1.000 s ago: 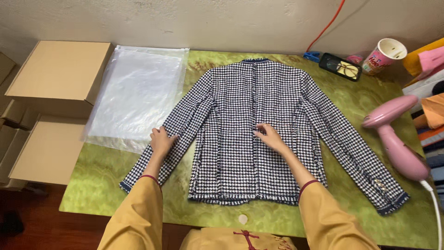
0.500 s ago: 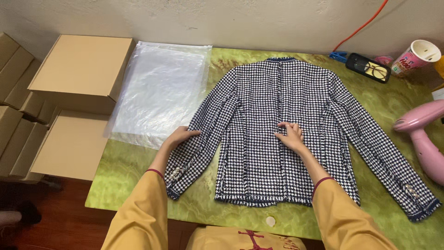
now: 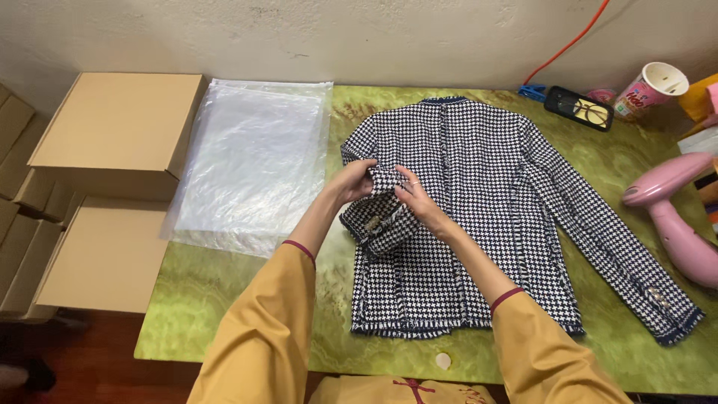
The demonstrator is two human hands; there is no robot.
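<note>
A black-and-white houndstooth jacket (image 3: 479,194) lies flat on a green marbled table (image 3: 224,299), collar toward the wall. Its left sleeve (image 3: 381,213) is folded in over the body. My left hand (image 3: 353,179) pinches that sleeve at the fold. My right hand (image 3: 413,196) grips the same sleeve just to the right, fingers closed on the fabric. The jacket's other sleeve (image 3: 621,247) stretches out toward the table's right front. Both my arms wear mustard-yellow sleeves.
A stack of clear plastic bags (image 3: 254,161) lies left of the jacket. Cardboard boxes (image 3: 116,131) stand at the far left. A pink handheld steamer (image 3: 673,221), a paper cup (image 3: 651,88) and a dark case (image 3: 580,108) sit at the right and back.
My hands have lifted the left sleeve and folded it inward over the jacket's body. Earlier they lay flat, one on the sleeve, one on the jacket's front. The view has shifted left.
</note>
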